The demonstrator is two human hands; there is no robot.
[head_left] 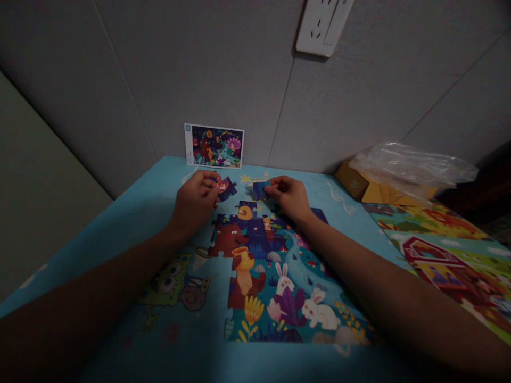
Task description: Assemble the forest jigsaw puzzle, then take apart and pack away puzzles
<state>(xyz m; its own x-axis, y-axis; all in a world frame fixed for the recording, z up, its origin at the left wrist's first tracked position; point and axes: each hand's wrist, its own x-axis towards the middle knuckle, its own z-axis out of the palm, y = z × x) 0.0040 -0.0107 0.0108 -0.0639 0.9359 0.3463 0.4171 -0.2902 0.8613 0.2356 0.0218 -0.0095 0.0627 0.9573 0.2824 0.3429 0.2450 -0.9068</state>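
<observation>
My left hand (198,198) pinches a dark blue puzzle piece with a red figure (225,188) above the far left part of the jigsaw. In my right hand (288,196) is another puzzle piece (261,190), dark blue, gripped at its right side. Below both hands lies the partly joined jigsaw (279,298), showing bears, white rabbits, flowers and a stream. Its upper left outline is stepped and uneven. My right forearm covers part of its right side. Behind my hands, a reference picture card (215,146) leans upright against the wall.
A blue tablecloth (120,223) with cartoon prints covers the table, which meets a grey wall (223,69). To the right lie a colourful farm picture (451,255) and a yellow box (355,181) under a clear plastic bag (415,165). A socket panel (323,26) is on the wall.
</observation>
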